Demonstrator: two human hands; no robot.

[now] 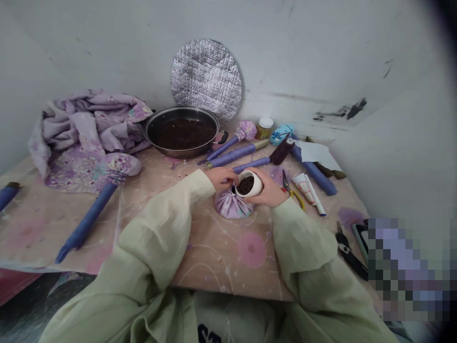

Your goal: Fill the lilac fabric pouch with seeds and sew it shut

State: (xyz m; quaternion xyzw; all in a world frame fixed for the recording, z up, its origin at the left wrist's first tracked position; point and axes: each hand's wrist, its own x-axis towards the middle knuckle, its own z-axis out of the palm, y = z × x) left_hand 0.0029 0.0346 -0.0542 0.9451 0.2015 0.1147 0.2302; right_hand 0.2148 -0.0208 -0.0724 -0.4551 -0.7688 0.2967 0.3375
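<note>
My right hand (269,188) is wrapped round a white cup (257,185) filled with dark brown granules (245,185). The cup tilts to the left over a small purple floral cloth pouch (233,206), which sits gathered and rounded on the table. With curled fingers my left hand (222,179) grips the pouch's neck, close to the cup's rim. A dark opening shows at the top of the pouch, partly hidden by the cup and fingers.
Behind is a wide pan (182,151) of dark granules, with a silver foil disc (206,76) against the wall. Purple fabric (82,138) and a cloth-headed stick (93,209) lie left. Right are a thread spool (282,151), yellow-handled pliers (297,196), a marker (319,205) and black-handled cutters (352,257).
</note>
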